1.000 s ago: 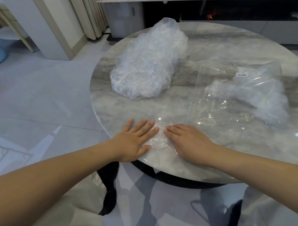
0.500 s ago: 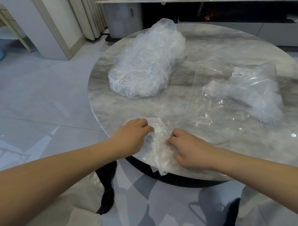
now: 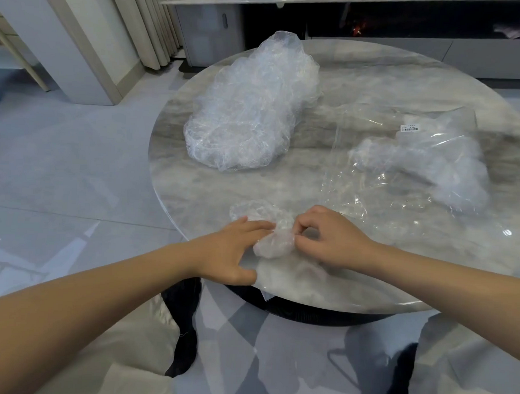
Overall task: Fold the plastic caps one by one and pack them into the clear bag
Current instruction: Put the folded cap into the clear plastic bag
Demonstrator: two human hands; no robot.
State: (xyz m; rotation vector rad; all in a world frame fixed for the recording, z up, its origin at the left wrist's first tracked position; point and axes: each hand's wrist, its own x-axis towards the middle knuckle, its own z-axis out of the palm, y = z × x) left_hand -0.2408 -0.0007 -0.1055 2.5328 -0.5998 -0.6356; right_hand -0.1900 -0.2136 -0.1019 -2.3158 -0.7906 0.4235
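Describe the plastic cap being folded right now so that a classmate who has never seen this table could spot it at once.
Start at the round marble table and go to its near edge. Between the left hand and right hand lies one small crumpled plastic cap. Unlike the big loose heap behind and the clear bag, it alone is held.

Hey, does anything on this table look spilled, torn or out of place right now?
Nothing stands out. The heap of loose caps sits on the marble table, the clear bag lies flat beside it with folded caps inside, and the left hand and right hand work one cap near the table's front edge.
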